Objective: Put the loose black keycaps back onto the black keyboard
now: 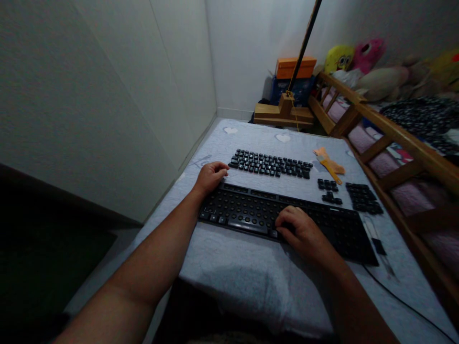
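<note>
Have right grip (296,227) curled on the keyboard (247,226) and loose keys (271,166) just beside left grip (211,177). Can't tell if pinching anything with either, tbh.

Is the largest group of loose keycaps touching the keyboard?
Apart: the head view shows a strip of pale cloth between the keycaps and the keyboard.

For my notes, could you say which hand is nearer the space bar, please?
Right: the right hand is near the right end of the space bar; the left hand is beside the far left corner of the keyboard.
</note>
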### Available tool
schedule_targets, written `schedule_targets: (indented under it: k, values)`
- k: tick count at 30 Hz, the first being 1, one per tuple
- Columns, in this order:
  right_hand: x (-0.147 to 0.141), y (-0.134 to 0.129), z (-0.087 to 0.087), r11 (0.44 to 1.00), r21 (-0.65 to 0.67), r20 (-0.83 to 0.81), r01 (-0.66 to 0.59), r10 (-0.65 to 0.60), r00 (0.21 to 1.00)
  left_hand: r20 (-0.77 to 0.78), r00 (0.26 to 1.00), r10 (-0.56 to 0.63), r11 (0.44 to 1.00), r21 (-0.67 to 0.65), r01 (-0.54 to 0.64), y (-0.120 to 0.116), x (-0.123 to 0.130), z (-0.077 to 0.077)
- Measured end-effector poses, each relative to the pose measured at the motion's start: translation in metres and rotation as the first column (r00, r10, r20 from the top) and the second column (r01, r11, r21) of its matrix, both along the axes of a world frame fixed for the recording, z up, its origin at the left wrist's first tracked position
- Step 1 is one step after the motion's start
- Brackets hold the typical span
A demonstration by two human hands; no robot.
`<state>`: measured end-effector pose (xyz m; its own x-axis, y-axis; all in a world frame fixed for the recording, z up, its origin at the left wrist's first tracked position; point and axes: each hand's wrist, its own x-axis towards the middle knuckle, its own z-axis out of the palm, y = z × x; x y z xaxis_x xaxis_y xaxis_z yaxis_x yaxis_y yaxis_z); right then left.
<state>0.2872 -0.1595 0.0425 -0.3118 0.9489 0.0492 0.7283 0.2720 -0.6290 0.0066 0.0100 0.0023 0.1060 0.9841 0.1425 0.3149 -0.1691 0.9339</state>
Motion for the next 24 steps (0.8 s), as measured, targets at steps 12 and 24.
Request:
schedule_targets:
  k: [12, 24]
  values:
    - [0.0001, -0.0008, -0.0002, 1.000, 0.019, -0.023, 0.021, -0.021, 1.000, -0.002, 1.000, 0.002, 1.000, 0.002, -0.002, -0.0010, 0.0004, 0.0000]
    - [-0.0058, -0.0001, -0.0038, 0.996, 0.036, 0.000, 0.080, -0.080, 0.997, -0.014, 1.000, 0.011, 1.000, 0.001, -0.011, 0.0000, -0.0005, -0.0017]
